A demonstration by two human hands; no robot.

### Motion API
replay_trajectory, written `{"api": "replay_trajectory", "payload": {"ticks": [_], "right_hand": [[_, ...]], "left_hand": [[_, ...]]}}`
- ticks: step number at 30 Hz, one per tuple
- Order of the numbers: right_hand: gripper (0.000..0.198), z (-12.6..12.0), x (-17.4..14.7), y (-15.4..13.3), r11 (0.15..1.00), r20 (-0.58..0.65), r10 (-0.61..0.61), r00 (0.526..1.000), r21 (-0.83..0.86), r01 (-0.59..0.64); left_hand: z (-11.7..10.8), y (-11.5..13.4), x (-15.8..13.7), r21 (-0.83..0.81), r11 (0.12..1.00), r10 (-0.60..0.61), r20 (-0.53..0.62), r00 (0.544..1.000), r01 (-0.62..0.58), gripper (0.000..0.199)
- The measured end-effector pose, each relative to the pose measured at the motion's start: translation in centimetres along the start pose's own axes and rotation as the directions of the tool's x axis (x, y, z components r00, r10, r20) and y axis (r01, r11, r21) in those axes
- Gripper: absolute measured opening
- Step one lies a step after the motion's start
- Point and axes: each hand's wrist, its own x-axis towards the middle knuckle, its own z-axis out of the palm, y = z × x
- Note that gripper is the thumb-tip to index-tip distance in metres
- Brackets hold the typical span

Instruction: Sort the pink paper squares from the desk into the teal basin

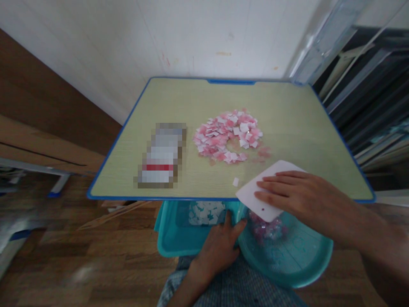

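Nearest you, checked fabric (243, 288) covers your lap, with a round teal basin (303, 256) to the right and a rectangular teal basin (179, 246) to the left. Your left hand (222, 241) is between them, thumb and index finger apart near the adjoining rims; its other fingers are hidden, so you cannot tell whether that grip is clamped on a rim. Pink pieces (268, 230) in what looks like clear wrap lie in the round basin, and white pieces (206, 213) in the rectangular one. Your right hand (287, 189) lies across a white card (255, 194), its fingers close together on the upper face; the thumb is out of sight, so you cannot tell if the grip pinches it. The card juts past the near edge of the tabletop (294, 111), over the round basin. Just left of it is a small white square (235, 181). Farther left lies a rectangular item (162, 155) (pixelated, so unreadable). Beyond, near the middle, pink-and-white paper squares (212, 136) form a curved heap, with pink smudges (264, 151) to its right. A pale wall (191, 34) stands at the far edge.
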Motion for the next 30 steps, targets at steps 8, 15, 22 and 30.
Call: {"api": "replay_trajectory", "payload": {"ticks": [8,15,22,30], "right_hand": [[0.044,0.6,-2.5,2.1,0.985,-0.02,0.139,0.99,-0.1,-0.14],[0.042,0.2,-0.6,0.4,0.987,-0.039,0.01,0.999,-0.158,-0.016],[0.041,-0.4,-0.5,0.0,0.976,-0.071,-0.086,0.994,-0.208,0.069],[0.041,-0.1,-0.8,0.3,0.953,-0.053,-0.126,0.991,-0.282,0.107]], "left_hand": [[-0.1,0.2,-0.1,0.006,1.0,-0.023,0.012,1.0,0.023,0.068],[0.1,0.1,0.0,0.013,1.0,-0.009,-0.014,1.0,0.01,0.065],[0.0,0.1,0.0,0.026,1.0,-0.001,-0.02,1.0,0.001,0.065],[-0.2,0.3,-0.1,0.047,0.999,-0.013,-0.012,1.0,0.013,0.067]]}}
